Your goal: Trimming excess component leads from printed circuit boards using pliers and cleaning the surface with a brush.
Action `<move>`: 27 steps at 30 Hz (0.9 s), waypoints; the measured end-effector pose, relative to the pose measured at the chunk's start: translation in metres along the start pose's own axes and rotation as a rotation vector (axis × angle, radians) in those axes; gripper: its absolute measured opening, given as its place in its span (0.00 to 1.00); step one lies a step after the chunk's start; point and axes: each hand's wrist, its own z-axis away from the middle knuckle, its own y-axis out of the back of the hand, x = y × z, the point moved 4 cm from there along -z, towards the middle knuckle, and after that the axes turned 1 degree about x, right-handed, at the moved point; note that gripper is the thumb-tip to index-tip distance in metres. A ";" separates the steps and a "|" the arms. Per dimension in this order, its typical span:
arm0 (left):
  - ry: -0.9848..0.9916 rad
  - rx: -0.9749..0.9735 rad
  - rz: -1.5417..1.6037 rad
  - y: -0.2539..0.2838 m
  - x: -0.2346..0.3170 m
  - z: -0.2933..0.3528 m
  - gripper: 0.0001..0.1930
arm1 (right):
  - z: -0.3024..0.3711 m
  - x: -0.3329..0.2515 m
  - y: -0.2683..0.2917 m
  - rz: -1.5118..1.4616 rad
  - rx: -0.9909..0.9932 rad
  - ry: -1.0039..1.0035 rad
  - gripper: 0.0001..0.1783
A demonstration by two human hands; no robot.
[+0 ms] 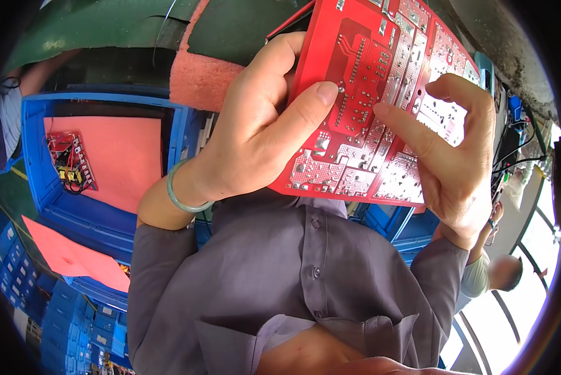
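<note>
A large red circuit board (355, 81) is held up in front of my chest, its side with shiny solder joints toward me. My left hand (262, 119) grips its left edge, thumb across the face and the other fingers mostly hidden behind it. On the right part of the board lies my right hand (455, 144). Its thumb tip touches the solder side and its bent index finger reaches the surface a little farther right; the two are apart with nothing visible between them. The remaining right fingers are hidden.
At left, a blue crate (34, 150) holds a pink sheet (127, 156) and another red board with components (71, 159). Another pink sheet (74, 253) lies below. A pink cloth (202, 78) rests on the green work surface (105, 25). Another person (477, 278) is at right.
</note>
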 end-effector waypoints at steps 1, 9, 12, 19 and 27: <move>0.002 -0.003 0.000 0.000 0.001 0.000 0.17 | -0.001 0.000 0.001 0.008 -0.013 0.016 0.21; 0.014 -0.008 -0.007 0.001 0.002 0.001 0.16 | -0.005 0.001 -0.002 0.025 -0.027 0.057 0.21; 0.010 -0.003 0.000 0.000 0.001 0.001 0.16 | -0.005 0.000 0.000 0.008 0.003 0.054 0.22; 0.025 0.014 0.016 0.002 0.001 0.003 0.17 | -0.009 0.000 -0.008 -0.016 -0.018 0.101 0.23; 0.038 -0.008 0.032 -0.002 0.002 0.001 0.18 | -0.010 -0.003 0.000 0.005 0.011 0.123 0.22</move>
